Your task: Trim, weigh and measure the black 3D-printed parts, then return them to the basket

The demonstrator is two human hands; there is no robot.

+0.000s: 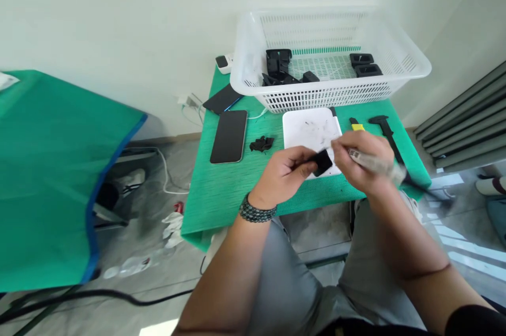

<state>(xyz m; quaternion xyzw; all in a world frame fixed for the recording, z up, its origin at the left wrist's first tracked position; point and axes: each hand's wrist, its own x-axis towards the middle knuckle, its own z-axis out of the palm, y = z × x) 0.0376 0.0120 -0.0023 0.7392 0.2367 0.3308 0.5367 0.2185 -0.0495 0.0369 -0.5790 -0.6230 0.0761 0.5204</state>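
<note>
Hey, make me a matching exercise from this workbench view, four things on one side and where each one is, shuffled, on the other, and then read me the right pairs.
Things:
1. Plastic basket
2. Small black part
3. Phone
4. Caliper

Places:
A. Held in the left hand
B. Lying to the right of the white tray
C. At the back of the table, by the wall
D. Lying flat to the left of the white tray

Right pairs: 1-C, 2-A, 3-D, 4-B
</note>
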